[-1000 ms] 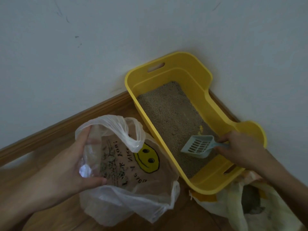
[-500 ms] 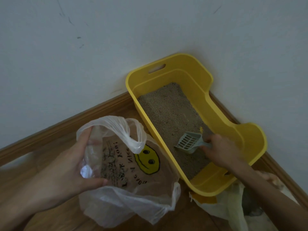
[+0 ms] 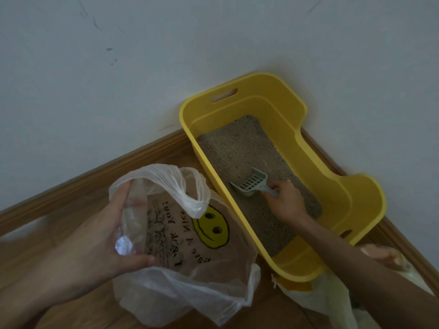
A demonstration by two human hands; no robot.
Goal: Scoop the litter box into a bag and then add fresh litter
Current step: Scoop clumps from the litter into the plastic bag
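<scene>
A yellow litter box (image 3: 356,200) stands in the corner of the room, its floor covered with grey-brown litter (image 3: 237,148). My right hand (image 3: 286,201) reaches into the box and grips the handle of a pale blue slotted scoop (image 3: 253,184), whose front edge digs into the litter. Left of the box, my left hand (image 3: 104,236) holds open the rim of a clear plastic bag (image 3: 180,288) printed with a yellow smiley face; some litter clumps lie inside it.
White walls meet behind the box, with a wooden baseboard (image 3: 83,184) along the wooden floor. A second bag, yellow and white (image 3: 327,302), lies on the floor under my right forearm at the box's near end.
My right hand has carried the scoop from the near end of the box deeper toward its middle and lowered its front edge into the litter. The left hand and bag stay put.
</scene>
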